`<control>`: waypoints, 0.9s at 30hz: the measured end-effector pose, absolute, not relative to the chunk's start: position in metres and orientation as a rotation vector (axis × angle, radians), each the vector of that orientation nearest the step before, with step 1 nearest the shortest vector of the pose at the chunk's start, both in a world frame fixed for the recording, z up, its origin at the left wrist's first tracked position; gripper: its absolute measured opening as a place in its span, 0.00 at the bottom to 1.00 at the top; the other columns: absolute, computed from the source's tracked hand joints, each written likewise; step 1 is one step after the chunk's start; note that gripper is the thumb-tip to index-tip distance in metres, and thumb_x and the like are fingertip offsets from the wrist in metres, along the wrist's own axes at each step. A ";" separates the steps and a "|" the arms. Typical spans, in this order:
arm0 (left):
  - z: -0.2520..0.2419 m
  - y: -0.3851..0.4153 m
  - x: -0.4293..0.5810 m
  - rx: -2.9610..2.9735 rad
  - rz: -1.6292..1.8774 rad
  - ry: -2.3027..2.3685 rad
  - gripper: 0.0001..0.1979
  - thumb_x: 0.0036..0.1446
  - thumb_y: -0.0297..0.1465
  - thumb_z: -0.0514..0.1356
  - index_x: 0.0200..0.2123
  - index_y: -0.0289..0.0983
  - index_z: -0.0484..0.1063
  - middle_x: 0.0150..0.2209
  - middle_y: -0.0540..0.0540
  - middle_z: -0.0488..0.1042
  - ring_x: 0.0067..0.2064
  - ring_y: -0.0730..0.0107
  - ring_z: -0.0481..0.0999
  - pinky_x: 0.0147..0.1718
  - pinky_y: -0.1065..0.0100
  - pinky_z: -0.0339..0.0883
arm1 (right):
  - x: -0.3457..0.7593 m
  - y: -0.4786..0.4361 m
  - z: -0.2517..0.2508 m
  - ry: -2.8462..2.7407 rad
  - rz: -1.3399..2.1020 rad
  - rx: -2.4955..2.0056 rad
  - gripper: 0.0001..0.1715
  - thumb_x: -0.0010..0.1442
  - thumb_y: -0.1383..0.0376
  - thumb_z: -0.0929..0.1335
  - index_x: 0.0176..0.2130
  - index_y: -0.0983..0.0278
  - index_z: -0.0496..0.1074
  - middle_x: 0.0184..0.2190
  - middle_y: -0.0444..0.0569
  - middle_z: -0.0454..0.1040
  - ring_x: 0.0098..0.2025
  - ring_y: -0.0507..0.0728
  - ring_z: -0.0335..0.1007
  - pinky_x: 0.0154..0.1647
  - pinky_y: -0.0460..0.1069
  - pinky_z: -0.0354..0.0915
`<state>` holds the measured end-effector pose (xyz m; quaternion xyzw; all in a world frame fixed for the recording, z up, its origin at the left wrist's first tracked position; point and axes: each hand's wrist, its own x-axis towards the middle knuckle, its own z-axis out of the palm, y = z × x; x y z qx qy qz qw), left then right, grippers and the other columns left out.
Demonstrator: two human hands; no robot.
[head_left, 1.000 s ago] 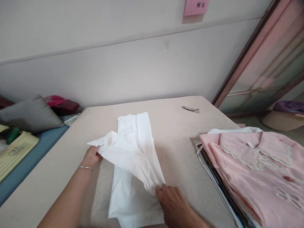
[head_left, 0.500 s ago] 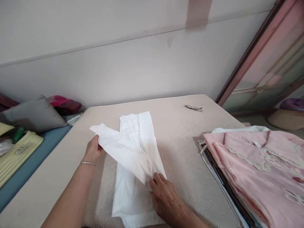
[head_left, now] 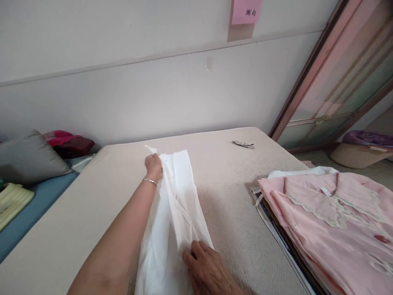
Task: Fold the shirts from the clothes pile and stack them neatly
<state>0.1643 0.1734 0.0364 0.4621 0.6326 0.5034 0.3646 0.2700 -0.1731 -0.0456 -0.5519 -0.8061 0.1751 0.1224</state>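
White garment lies narrow on bed, long axis running straight away from person. Left hand clenched on far end, arm stretched along cloth. Right hand pinches near end, closer to body. Pink clothes pile well apart, right.

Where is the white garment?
In the head view, the white garment lies lengthwise on the mattress, the left hand gripping its far end and the right hand resting on its near part, left of the pink clothes pile.
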 end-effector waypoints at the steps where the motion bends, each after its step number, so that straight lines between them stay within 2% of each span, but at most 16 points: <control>1: 0.033 0.174 0.179 1.239 1.222 1.602 0.09 0.61 0.34 0.53 0.28 0.39 0.63 0.19 0.54 0.62 0.21 0.73 0.66 0.23 0.73 0.62 | 0.271 -0.172 -0.048 -2.338 0.525 -1.626 0.16 0.53 0.73 0.67 0.43 0.60 0.69 0.42 0.50 0.73 0.41 0.59 0.69 0.34 0.50 0.62; 4: 0.023 0.167 0.203 1.399 1.011 1.533 0.12 0.65 0.38 0.51 0.36 0.38 0.68 0.25 0.49 0.72 0.25 0.71 0.75 0.29 0.70 0.69 | 0.274 -0.169 -0.048 -2.238 0.661 -1.680 0.16 0.51 0.72 0.67 0.42 0.60 0.68 0.43 0.50 0.73 0.42 0.59 0.70 0.33 0.49 0.62; 7: 0.013 0.151 0.198 1.578 0.889 1.575 0.12 0.67 0.39 0.51 0.43 0.39 0.70 0.34 0.45 0.78 0.36 0.65 0.81 0.40 0.65 0.73 | 0.275 -0.168 -0.042 -2.140 0.802 -1.731 0.14 0.54 0.68 0.68 0.43 0.60 0.69 0.44 0.50 0.74 0.45 0.60 0.71 0.38 0.50 0.64; 10: 0.004 0.135 0.179 1.748 0.814 1.735 0.12 0.63 0.35 0.57 0.48 0.39 0.70 0.44 0.38 0.78 0.53 0.52 0.78 0.53 0.56 0.68 | 0.272 -0.167 -0.040 -2.105 0.874 -1.789 0.14 0.55 0.65 0.69 0.43 0.60 0.69 0.45 0.51 0.74 0.47 0.62 0.71 0.39 0.51 0.65; 12: -0.002 0.128 0.168 1.808 0.762 1.869 0.14 0.60 0.33 0.59 0.48 0.37 0.70 0.51 0.32 0.76 0.60 0.44 0.72 0.57 0.51 0.64 | 0.271 -0.166 -0.042 -2.103 0.871 -1.809 0.15 0.54 0.66 0.69 0.43 0.60 0.69 0.45 0.51 0.74 0.46 0.62 0.71 0.37 0.50 0.63; 15: -0.009 0.130 0.158 1.814 0.668 2.010 0.14 0.59 0.33 0.60 0.47 0.36 0.68 0.50 0.29 0.75 0.57 0.40 0.74 0.52 0.49 0.66 | 0.270 -0.165 -0.045 -2.104 0.796 -1.780 0.11 0.55 0.69 0.67 0.41 0.60 0.69 0.43 0.50 0.74 0.44 0.59 0.71 0.33 0.48 0.60; 18: -0.015 0.143 0.150 1.798 0.607 2.048 0.12 0.58 0.33 0.61 0.45 0.38 0.67 0.43 0.35 0.78 0.48 0.49 0.79 0.45 0.57 0.69 | 0.273 -0.165 -0.045 -2.086 0.727 -1.714 0.09 0.54 0.72 0.65 0.36 0.61 0.69 0.38 0.47 0.73 0.39 0.55 0.70 0.32 0.47 0.57; 20: -0.018 0.150 0.144 1.819 0.596 2.037 0.11 0.59 0.32 0.60 0.46 0.39 0.66 0.42 0.39 0.78 0.45 0.55 0.80 0.42 0.61 0.69 | 0.276 -0.166 -0.042 -2.062 0.716 -1.686 0.07 0.53 0.73 0.66 0.33 0.61 0.68 0.35 0.46 0.73 0.36 0.54 0.70 0.31 0.47 0.56; 22: -0.020 0.151 0.140 1.878 0.573 2.015 0.12 0.60 0.32 0.60 0.46 0.39 0.66 0.41 0.40 0.78 0.44 0.56 0.79 0.42 0.62 0.69 | 0.277 -0.167 -0.038 -2.044 0.709 -1.686 0.06 0.52 0.73 0.66 0.30 0.61 0.67 0.34 0.46 0.72 0.35 0.53 0.69 0.31 0.47 0.55; 24: -0.018 0.145 0.140 1.952 0.550 2.009 0.12 0.60 0.30 0.59 0.47 0.38 0.67 0.44 0.37 0.77 0.48 0.52 0.78 0.46 0.58 0.68 | 0.277 -0.169 -0.036 -2.040 0.699 -1.700 0.06 0.52 0.73 0.66 0.29 0.62 0.67 0.33 0.46 0.72 0.35 0.53 0.69 0.31 0.48 0.54; 27: -0.013 0.126 0.153 2.212 0.579 1.948 0.12 0.63 0.31 0.56 0.50 0.36 0.67 0.53 0.31 0.73 0.58 0.46 0.71 0.56 0.52 0.62 | 0.277 -0.171 -0.032 -2.036 0.705 -1.700 0.07 0.52 0.73 0.67 0.29 0.61 0.67 0.34 0.46 0.72 0.36 0.53 0.68 0.32 0.48 0.54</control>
